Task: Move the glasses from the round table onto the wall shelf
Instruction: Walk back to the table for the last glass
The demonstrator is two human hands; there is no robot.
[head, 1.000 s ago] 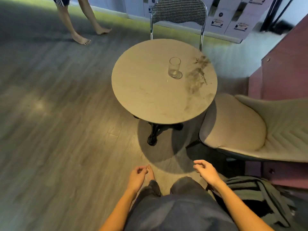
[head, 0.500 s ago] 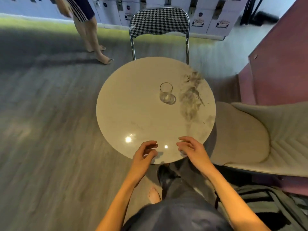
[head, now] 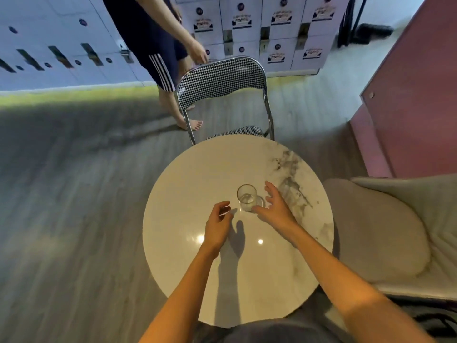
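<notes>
A single clear drinking glass (head: 247,198) stands upright near the middle of the round marble-look table (head: 197,174). My right hand (head: 274,206) is spread open just right of the glass, thumb close to its base, fingers not closed around it. My left hand (head: 217,225) hovers over the tabletop a little left and nearer than the glass, fingers loosely curled and holding nothing. No wall shelf is in view.
A houndstooth folding chair (head: 222,80) stands at the table's far side. Behind it is a barefoot person (head: 158,45) in dark shorts. A cream upholstered chair (head: 385,231) sits at right beside a pink cabinet (head: 408,95). White lockers (head: 272,28) line the back wall.
I have stepped up to the table and both hands have moved forward over it, from its near edge to either side of the glass. The other person has walked toward the folding chair.
</notes>
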